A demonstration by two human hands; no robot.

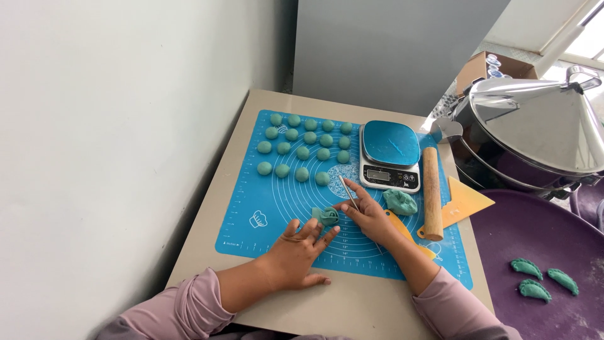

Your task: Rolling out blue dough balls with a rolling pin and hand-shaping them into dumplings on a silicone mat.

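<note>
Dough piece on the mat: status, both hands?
Left hand flat on blue mat, fingertips steadying green dough piece. Right hand pinches thin metal tool, tip at the dough. Dough balls, scale clear of the hands.

A glossy steel steamer lid (541,119) shines at two o'clock; the rolling pin (431,192) is smooth bare wood, the blue mat (264,208) matt and rubbery, the dough balls (302,146) dull and soft.
</note>
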